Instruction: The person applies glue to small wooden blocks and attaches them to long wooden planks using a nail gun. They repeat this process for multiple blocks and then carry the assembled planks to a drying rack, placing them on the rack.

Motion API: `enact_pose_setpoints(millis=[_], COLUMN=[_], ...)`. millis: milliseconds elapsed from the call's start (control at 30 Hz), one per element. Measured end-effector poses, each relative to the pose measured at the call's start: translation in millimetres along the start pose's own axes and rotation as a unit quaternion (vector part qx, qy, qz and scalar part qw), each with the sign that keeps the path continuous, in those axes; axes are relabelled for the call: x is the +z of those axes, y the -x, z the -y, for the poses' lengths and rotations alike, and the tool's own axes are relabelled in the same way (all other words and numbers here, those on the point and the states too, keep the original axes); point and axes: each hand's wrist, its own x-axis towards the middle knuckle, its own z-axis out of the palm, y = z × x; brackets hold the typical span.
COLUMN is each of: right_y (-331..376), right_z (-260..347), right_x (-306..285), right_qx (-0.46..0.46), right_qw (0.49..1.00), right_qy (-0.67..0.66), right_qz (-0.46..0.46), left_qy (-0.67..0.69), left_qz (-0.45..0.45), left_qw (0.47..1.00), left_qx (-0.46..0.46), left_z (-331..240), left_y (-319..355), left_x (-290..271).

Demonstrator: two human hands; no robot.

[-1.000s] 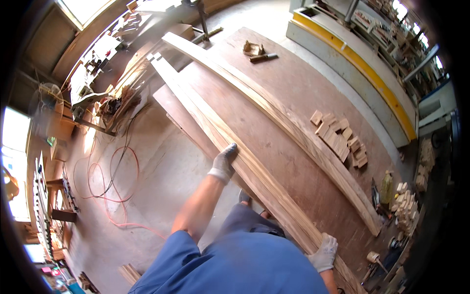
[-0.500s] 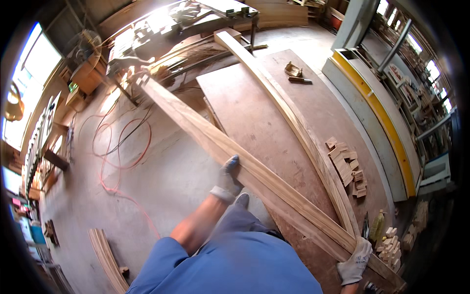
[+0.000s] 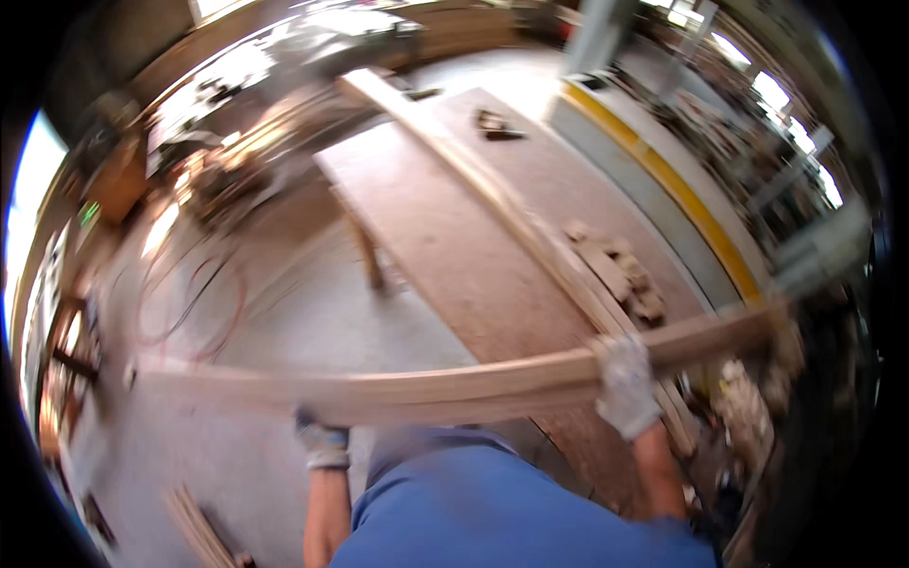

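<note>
A long wooden beam (image 3: pixel 473 383), blurred by motion, spans the view crosswise in front of my body. My left hand (image 3: pixel 324 443), in a grey-and-dark work glove, holds its near side left of centre; part of the fingers is hidden by the beam. Further right, my right hand (image 3: pixel 627 386), in a whitish glove, wraps over the beam and grips it. The beam passes above the near part of a brown worktable (image 3: pixel 407 204). On that table lies a second long beam (image 3: pixel 507 201), running away from me, its near end beyond my right hand.
Several small wood blocks (image 3: pixel 620 270) and a small tool (image 3: pixel 494 124) lie on the table. A long grey bench with a yellow stripe (image 3: pixel 653 161) stands at right. Hoses (image 3: pixel 194 308) coil on the floor at left, and wood strips (image 3: pixel 199 530) lie lower left.
The held beam has swung from a diagonal to nearly crosswise, its far end sweeping left and toward me. My left hand moved left and nearer; my right hand moved up and left.
</note>
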Motion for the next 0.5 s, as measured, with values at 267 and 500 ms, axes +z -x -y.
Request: enact_pose_setpoints(millis=[267, 500], right_y=[-144.9, -191.9], right_z=[190.9, 404.5], right_x=[25.6, 24.4], right_qx=[-0.138, -0.270], right_qw=[0.981, 0.959], right_qy=[0.125, -0.082], right_qz=[-0.057, 0.016], left_qy=[0.071, 0.217], left_qz=[-0.109, -0.093], left_qw=[0.982, 0.954], left_qx=[0.140, 0.186], left_z=[-166.2, -275.2], left_y=[37.8, 57.6], left_x=[-90.2, -148.1])
